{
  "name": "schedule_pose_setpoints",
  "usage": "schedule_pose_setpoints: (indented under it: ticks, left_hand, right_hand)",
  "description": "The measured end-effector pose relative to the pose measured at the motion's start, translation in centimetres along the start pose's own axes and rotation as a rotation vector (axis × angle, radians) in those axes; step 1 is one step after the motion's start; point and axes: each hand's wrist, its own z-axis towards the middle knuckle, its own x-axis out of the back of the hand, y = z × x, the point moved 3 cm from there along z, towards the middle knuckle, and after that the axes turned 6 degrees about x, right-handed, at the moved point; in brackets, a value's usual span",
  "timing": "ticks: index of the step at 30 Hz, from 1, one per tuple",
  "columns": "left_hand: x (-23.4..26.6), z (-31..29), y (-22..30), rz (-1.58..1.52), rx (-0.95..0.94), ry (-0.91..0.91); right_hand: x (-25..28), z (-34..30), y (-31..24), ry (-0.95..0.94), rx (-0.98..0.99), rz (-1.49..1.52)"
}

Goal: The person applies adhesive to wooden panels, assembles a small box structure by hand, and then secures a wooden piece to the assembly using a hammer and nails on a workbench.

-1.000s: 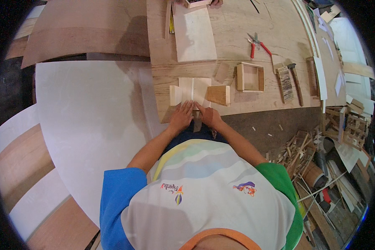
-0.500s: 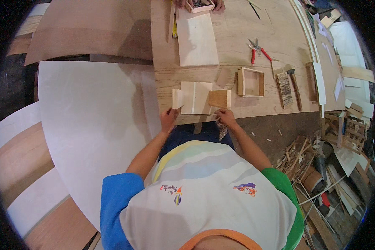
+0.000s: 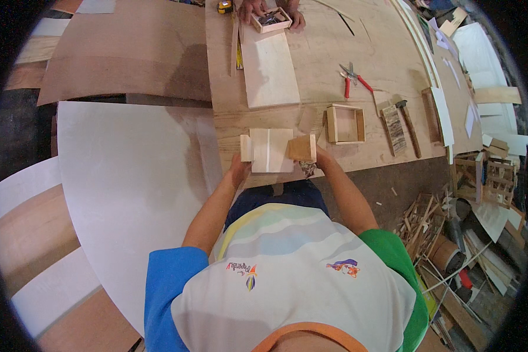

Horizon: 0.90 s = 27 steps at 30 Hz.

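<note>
A small wooden assembly [image 3: 280,158] lies in front of me at the near edge of the work table. Its flat base has a pale strip running across it, and an upright block stands at either end. My left hand [image 3: 239,169] closes on the near left corner, by the left end block [image 3: 246,148]. Around the outer side of the right end block [image 3: 302,148] is my right hand [image 3: 324,157], its fingers partly hidden behind the wood. A crumpled patterned cloth [image 3: 307,169] sits beneath that hand, beside the base.
To the right lie an open wooden box frame [image 3: 331,125], red-handled snips [image 3: 348,82], a bark-patterned block [image 3: 394,130] and a hammer [image 3: 409,126]. Across the table [image 3: 317,58], another person's hands [image 3: 297,20] hold a small tray [image 3: 271,27] near a pale board [image 3: 268,70]. Wood scraps [image 3: 422,220] cover the floor at right.
Both my hands have moved forward along the outer sides of the wooden assembly, which has shifted slightly toward me. The cloth hangs lower no longer and is now tucked beside the base. The view has tilted.
</note>
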Motion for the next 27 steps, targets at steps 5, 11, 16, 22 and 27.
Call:
schedule_pose_setpoints:
  ticks: [5,11,16,22,27]
  left_hand:
    - [-3.3,-4.0,15.1,-0.171,0.303,0.205]
    - [-1.8,-0.9,17.3,-0.444,0.276,0.18]
    - [-2.3,-1.6,23.9,-0.422,0.001,0.223]
    - [-1.7,-1.1,25.8,-0.302,-0.338,0.135]
    - [-1.5,-1.8,26.6,-0.18,-0.518,0.039]
  right_hand:
    - [-2.7,-2.4,-3.7,0.136,-0.163,0.114]
    - [-5.4,-2.8,-10.6,0.137,0.093,-0.191]
    - [-7.6,-3.8,-15.1,0.155,0.265,-0.195]
    - [-8.4,-4.3,-17.7,0.03,0.432,-0.268]
    - [-9.7,-4.8,-18.1,0.083,0.546,-0.464]
